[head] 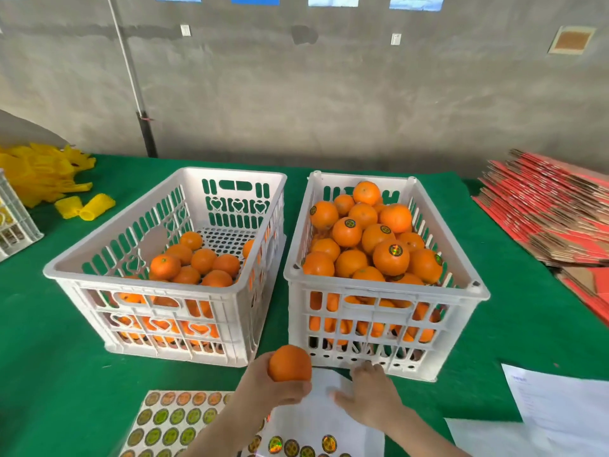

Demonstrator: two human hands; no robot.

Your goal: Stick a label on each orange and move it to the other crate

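Orange (290,362): gripped in left hand (263,385), fingers curled under and around it; held low, just in front of the gap between the 2 crates.
Right hand (372,397): fingers spread, palm down, on a mostly peeled sheet (316,413); holds nothing.
Left crate (131,280): part full; oranges piled toward its near end.
Right crate (428,291): heaped; several oranges show round labels.
Full sheet (171,420): rows of round labels, near edge of desk (49,374), left of the peeled sheet.
Desk, other: yellow foam nets (43,176) far left; red cartons (543,209) stacked far right; white papers (560,407) near right.
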